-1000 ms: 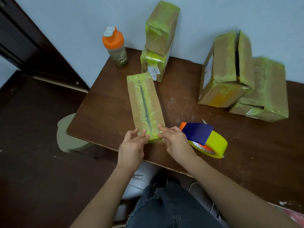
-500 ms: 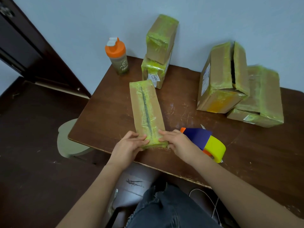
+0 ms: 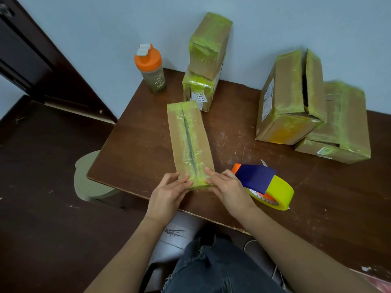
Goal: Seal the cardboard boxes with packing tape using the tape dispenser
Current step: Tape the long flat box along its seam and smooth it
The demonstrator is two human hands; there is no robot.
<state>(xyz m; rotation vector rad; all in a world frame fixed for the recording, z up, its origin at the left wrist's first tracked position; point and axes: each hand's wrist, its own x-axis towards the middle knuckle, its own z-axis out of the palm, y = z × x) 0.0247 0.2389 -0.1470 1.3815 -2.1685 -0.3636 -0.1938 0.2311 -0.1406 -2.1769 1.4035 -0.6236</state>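
Fingers of the left hand and right hand lie nearly straight on the long cardboard box's near end, apparently smoothing its yellow tape, with the tape dispenser parked beside.

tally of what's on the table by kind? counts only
Cardboard boxes: 5 (long flat box under both hands, stacked pair, open-topped box leaning on a flat one)
Tape dispenser: 1
Shaker bottle: 1
Total: 7
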